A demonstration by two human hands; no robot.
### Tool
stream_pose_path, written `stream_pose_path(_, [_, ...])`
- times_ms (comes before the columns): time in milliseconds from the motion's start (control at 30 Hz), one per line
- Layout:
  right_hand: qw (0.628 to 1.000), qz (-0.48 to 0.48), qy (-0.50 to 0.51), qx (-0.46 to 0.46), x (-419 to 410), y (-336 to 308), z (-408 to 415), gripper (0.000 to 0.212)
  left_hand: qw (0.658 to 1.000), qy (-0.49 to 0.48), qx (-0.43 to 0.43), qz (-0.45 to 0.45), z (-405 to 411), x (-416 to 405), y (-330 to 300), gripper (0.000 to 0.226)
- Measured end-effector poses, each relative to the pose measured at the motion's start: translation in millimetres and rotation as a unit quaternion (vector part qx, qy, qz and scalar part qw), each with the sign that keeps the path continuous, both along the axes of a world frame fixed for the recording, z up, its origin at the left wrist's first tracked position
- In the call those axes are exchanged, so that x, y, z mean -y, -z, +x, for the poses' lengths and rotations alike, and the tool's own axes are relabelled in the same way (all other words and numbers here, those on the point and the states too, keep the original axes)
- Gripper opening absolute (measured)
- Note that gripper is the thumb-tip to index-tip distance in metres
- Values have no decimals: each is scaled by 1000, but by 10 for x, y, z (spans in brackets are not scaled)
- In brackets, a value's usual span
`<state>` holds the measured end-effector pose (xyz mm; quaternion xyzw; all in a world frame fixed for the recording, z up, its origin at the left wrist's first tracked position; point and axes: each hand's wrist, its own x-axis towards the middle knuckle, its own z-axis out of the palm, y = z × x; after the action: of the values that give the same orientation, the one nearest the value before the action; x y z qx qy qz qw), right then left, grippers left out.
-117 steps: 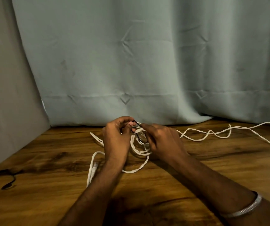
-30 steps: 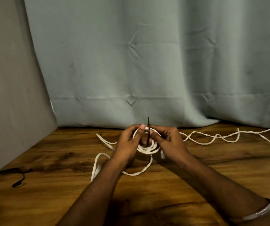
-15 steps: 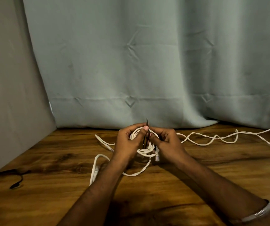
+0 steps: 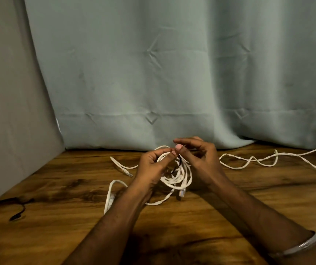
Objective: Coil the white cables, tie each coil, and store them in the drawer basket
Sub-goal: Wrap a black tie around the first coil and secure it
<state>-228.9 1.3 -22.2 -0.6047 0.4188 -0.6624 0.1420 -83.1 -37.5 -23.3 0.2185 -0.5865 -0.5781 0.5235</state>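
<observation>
On the counter (image 4: 201, 217) our left hand (image 4: 151, 169) pinches the top of the coil (image 4: 178, 173), which now hangs lower between our hands with its plug (image 4: 182, 193) dangling just above the wood. The black tie (image 4: 177, 166) that stood upright half a second ago is now bent down across the loops, so we judge the wrap is under way, not fastened. Our right hand (image 4: 201, 159) seems to pinch the tie's end, though blur hides it; a loose cable (image 4: 249, 161) trails right, uncoiled.
</observation>
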Motion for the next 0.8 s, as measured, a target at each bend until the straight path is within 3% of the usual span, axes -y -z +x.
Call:
stream_pose_path(67, [997, -31, 42, -48, 26, -26, -20, 5, 1000, 6, 6, -2, -11, -2, 18, 12])
stream_pose_path(167, [994, -50, 79, -58, 25, -36, 1, 9, 999, 1, 29, -12, -16, 2, 35, 12])
stream_pose_path(400, [965, -181, 179, 56, -53, -124, -60, 8, 997, -6, 78, -20, -41, 15, 75, 16])
stream_pose_path(533, [989, -80, 103, 71, -74, -161, -56, 26, 998, -12, 62, -5, -25, 20, 53, 14])
stream_pose_path(633, [1000, 12, 22, -14, -5, -75, -31, 26, 999, 7, 27, 24, -17, 37, 48, 15])
stream_pose_path(733, [997, -16, 22, -73, 45, -22, -37, 7, 999, 25, 21, 35, -11, 38, 41, 17])
stream_pose_path(800, [999, -23, 33, -33, 24, -48, -31, 8, 999, 26, 24, 33, -25, 50, 47, 17])
